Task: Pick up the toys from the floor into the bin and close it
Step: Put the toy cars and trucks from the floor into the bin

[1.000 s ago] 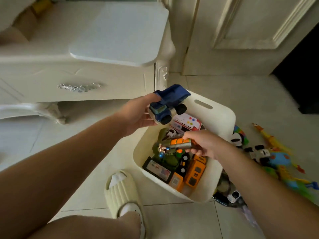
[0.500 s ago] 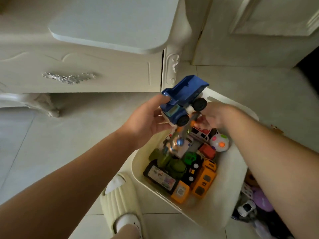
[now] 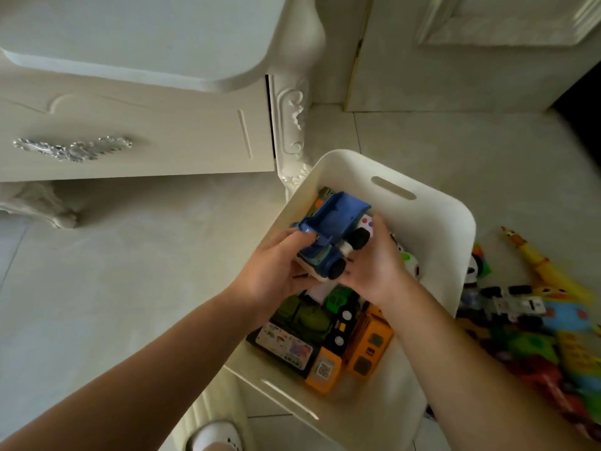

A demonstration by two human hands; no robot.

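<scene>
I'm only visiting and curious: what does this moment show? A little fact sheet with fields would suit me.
Left hand: grips the blue toy truck at its cab end
Right hand: cups the truck's wheel side
Truck position: held over the white bin, not yet set down
Bin contents: orange bus, green tank, other toys
On the floor: long yellow toy and more toys, right of the bin
Lid: none in view

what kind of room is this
Likely a room in a home, perhaps a bedroom: a carved cream cabinet with an ornate drawer handle, a tiled floor, and toys scattered beside a white bin.
</scene>
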